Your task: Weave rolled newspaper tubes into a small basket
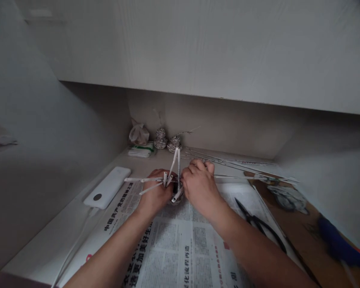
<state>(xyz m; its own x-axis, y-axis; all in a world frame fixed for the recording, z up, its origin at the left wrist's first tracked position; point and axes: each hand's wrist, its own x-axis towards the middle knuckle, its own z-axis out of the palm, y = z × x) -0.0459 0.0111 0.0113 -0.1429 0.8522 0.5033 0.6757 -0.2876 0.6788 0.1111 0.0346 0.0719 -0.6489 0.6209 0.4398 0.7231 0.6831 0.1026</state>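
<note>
Between my two hands is a small piece of weaving made of rolled paper tubes (179, 170), its white ends sticking up and out to the left. Its lower body is mostly hidden by my fingers. My left hand (156, 194) is wrapped round the left side of the weaving. On the other side, the curled fingers of my right hand (200, 186) grip the weaving near its top. One long tube reaches out to the right from behind my right hand. Both hands are over a spread newspaper (180, 244).
Black scissors (255, 219) lie right of my right forearm. Long paper tubes (243, 164) stretch along the back right, near a brown board (291, 228). A white power bank (108, 188) with a cable lies left. Two woven gourd shapes (160, 140) stand behind. A cabinet panel (198, 52) overhangs the desk.
</note>
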